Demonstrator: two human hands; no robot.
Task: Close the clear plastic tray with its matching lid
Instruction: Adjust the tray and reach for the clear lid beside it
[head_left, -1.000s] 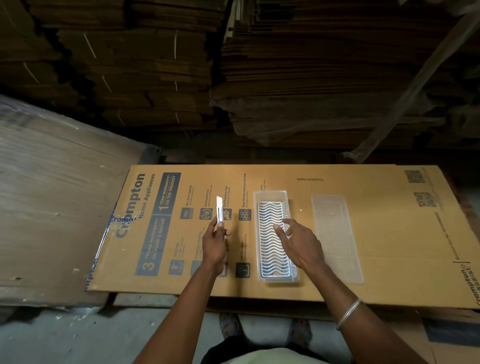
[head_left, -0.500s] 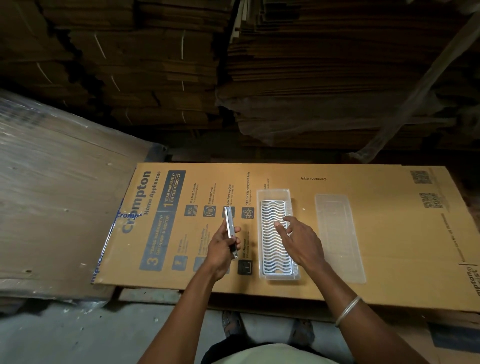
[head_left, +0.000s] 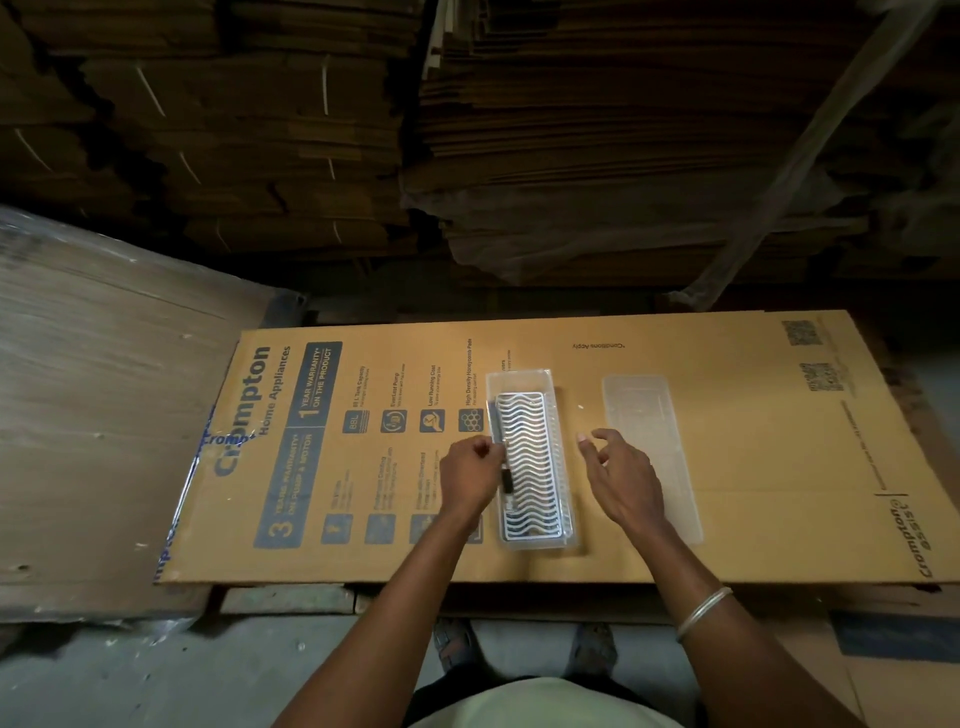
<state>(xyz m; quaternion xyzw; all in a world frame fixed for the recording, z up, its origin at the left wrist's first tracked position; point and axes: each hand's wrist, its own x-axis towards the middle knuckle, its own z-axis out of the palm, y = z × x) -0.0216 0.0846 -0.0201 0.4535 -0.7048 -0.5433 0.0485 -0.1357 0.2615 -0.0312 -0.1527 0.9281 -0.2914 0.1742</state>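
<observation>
A clear plastic tray (head_left: 519, 378) lies lengthwise on the flattened cardboard box, with a silver wavy-patterned grille (head_left: 527, 462) inside it. Its matching clear lid (head_left: 649, 415) lies flat to the right, apart from the tray. My left hand (head_left: 470, 475) grips a thin metal strip (head_left: 496, 421) and holds it along the tray's left inner side. My right hand (head_left: 621, 475) hovers between tray and lid, fingers spread, holding nothing.
The printed cardboard box sheet (head_left: 753, 467) serves as the work surface. A plastic-wrapped board stack (head_left: 104, 415) sits to the left. Tall stacks of flattened cartons (head_left: 467, 130) stand behind. My feet show at the bottom on the concrete floor.
My left hand carried the metal strip rightwards from over the cardboard down to the tray's left side. My right hand lifted off the grille and shifted right, towards the lid.
</observation>
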